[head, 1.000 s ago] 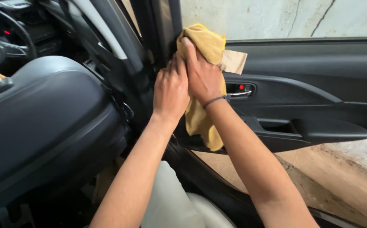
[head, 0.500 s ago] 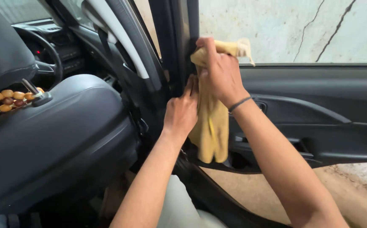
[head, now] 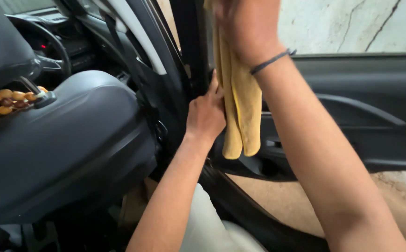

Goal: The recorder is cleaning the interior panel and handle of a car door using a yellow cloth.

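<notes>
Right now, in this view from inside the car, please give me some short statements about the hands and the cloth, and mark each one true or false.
1. The right hand holds a yellow cloth high against the door pillar. True.
2. The cloth lies folded on the seat back. False: it hangs down from the right hand, beside the pillar.
3. The left hand rests on the pillar, lower than the right hand. True.
4. The left hand grips the steering wheel. False: the wheel is far ahead, untouched.
5. A dark band is on the right wrist. True.
</notes>
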